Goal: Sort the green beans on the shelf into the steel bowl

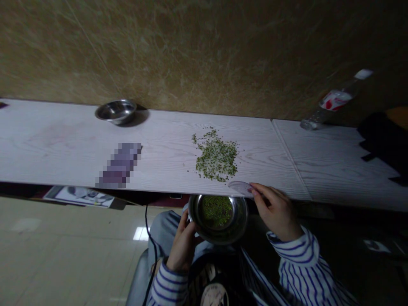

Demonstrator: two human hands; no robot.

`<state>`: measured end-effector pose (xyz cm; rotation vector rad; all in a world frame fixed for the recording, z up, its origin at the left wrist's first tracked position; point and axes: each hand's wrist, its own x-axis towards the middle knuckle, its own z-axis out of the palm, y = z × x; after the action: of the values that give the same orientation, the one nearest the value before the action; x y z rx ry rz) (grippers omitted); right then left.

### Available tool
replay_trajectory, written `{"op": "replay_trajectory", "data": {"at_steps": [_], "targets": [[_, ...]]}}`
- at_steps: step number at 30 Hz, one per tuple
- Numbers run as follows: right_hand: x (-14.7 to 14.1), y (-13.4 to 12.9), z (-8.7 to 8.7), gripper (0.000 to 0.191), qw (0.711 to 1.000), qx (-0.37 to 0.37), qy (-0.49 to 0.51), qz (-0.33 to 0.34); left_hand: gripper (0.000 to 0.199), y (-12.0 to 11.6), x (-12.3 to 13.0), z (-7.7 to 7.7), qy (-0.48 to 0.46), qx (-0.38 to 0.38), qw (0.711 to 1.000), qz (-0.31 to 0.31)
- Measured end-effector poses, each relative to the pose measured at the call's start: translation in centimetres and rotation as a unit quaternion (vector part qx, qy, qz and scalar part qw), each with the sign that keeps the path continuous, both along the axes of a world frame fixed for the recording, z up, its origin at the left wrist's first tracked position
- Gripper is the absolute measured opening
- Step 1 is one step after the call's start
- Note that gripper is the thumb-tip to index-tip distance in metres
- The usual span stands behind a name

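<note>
My left hand (pixel 184 242) grips the left rim of a metal bowl (pixel 240 229), held just below the front edge of the white wood-grain table (pixel 165 165). Small green beans (pixel 216 210), which look like mung beans, cover the bottom of this bowl. Between the thumb and fingers of my right hand (pixel 276 208) is a thin, translucent, purplish disc (pixel 239 186). It lies low over the table's front edge, above the bowl's right side; whether it touches the tabletop I cannot tell. More green beans (pixel 216 159) are scattered in a loose patch on the table, just beyond the disc.
Toward the back left stands a second metal bowl (pixel 116 112). A blurred-out flat purple object (pixel 119 165) lies left of the beans. At the right are a clear bottle (pixel 334 101) with a white cap and a dark item (pixel 382 140). A wall (pixel 204 55) rises behind the table.
</note>
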<state>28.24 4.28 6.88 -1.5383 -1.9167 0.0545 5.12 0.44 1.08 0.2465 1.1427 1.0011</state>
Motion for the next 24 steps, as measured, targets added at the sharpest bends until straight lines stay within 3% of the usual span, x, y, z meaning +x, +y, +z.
{"op": "replay_trajectory", "data": {"at_steps": [5,12,24], "targets": [[0.5,-0.5,-0.4,0.022,1.0,-0.001,-0.004,-0.014,0.059,0.0,0.0,0.0,0.007,-0.009,1.0,-0.002],[0.3,0.8,-0.9,0.023,0.999,0.003,-0.002,-0.031,0.064,0.1,0.0,0.3,0.007,-0.014,1.0,0.012],[-2.9,0.4,-0.3,0.024,0.997,-0.022,0.014,0.068,0.062,0.0,-0.2,0.1,-0.004,-0.007,1.0,0.025]]}}
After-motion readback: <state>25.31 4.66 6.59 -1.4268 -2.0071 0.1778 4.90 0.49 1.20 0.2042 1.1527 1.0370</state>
